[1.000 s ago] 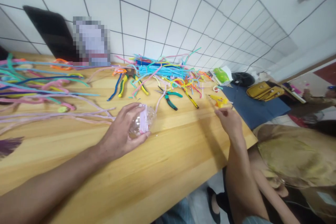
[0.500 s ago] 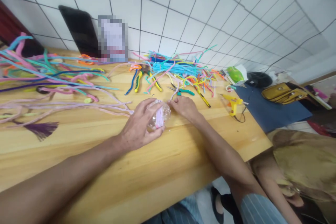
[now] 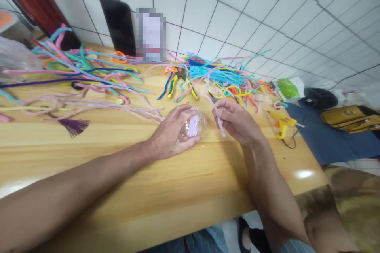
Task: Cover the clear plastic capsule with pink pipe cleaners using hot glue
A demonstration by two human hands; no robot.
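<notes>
A: Head view, left side: what is listed?

B: One left hand (image 3: 170,136), curled around a clear ball (image 3: 200,123) with a lilac band (image 3: 193,125); thumb on the near side, fingers over the far side. Ball low over the desk (image 3: 166,193); contact cannot be told.

A: Right side?

B: One right hand (image 3: 241,121), thumb and fingers pinched on a lilac stem (image 3: 220,121), soft and bendable by its look.

A: Position of stem to ball?

B: Just right of it, a small gap between. Long axis slants from far left to near right, the upper part bent; a short tail sticks out below the pinch. Right hand nearer to the stem, left to the ball.

A: Surroundings?

B: Pile of coloured stems (image 3: 215,74) beyond both hands; yellow-handled pliers (image 3: 172,85), handles toward the person; yellow glue gun (image 3: 282,124) lying right of the right hand.

A: Differences from the earlier frames?

B: A second ago, right hand at the glue gun; half a second ago, close beside the ball. Now a little off from it, with the stem's tail showing. Left hand's hold on the ball unchanged.
</notes>
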